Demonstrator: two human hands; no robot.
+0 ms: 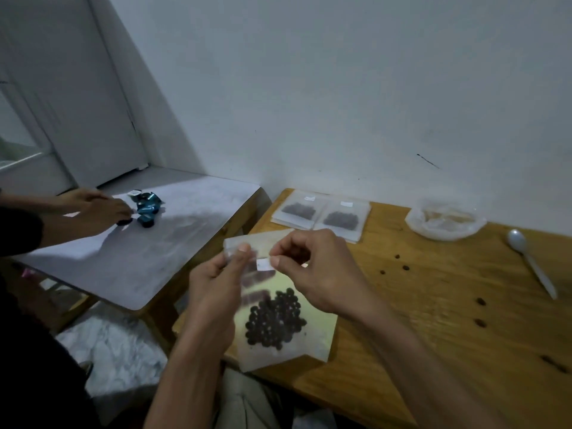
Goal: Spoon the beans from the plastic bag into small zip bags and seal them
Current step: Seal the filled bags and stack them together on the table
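Your left hand (216, 283) and right hand (312, 267) both grip the zip bag (278, 323) by its top edge, held upright above the surface (433, 305), so run the seal sideways along that edge.

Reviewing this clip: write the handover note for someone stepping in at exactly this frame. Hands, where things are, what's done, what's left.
Left hand: pinching the top left of a small zip bag holding dark beans.
Right hand: pinching the same bag's top edge by its white tab; whether the seal is closed cannot be told.
Two filled bags lie flat at the far edge of the wooden table.
Plastic bag sits open at the back right; white spoon lies beside it, unused.
Done: two bags laid aside, third filled.
Left: finish sealing this bag, lay it with the others, then check for remaining beans.
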